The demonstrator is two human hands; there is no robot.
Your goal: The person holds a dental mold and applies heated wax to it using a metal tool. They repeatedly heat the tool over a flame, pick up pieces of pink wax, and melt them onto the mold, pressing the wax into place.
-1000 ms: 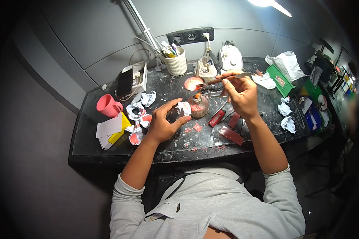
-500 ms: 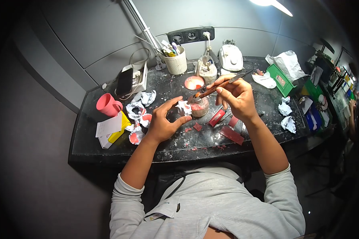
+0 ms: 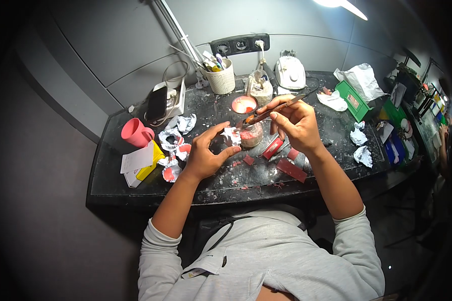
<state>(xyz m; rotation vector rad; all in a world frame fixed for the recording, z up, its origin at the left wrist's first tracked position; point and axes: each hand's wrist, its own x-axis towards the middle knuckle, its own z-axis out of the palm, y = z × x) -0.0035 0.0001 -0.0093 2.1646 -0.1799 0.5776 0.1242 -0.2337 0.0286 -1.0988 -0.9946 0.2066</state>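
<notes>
My left hand (image 3: 206,155) holds a small white plaster dental cast (image 3: 231,136) between thumb and fingers, left of a glass spirit burner (image 3: 252,138). In my right hand (image 3: 301,128) is a wax knife (image 3: 270,113), gripped like a pen. Its tip slants down to the left over the burner top, where an orange glow shows. Behind the burner stands a round dish of pinkish-red wax (image 3: 244,104). Below my right hand lie a red-handled tool (image 3: 272,149), partly hidden, and a dark red wax sheet (image 3: 291,170). Wax scraps (image 3: 248,159) are scattered nearby.
Plaster casts with pink wax (image 3: 171,172), a pink mug (image 3: 135,132) and a yellow box (image 3: 151,163) are at left. Behind stand a pen basket (image 3: 221,80) and a white device (image 3: 291,72). A green box (image 3: 353,101) and white crumpled pieces (image 3: 362,156) lie right.
My right hand and the wax knife have shifted slightly to the left, the tip staying over the burner. My left hand and the dental cast look almost still.
</notes>
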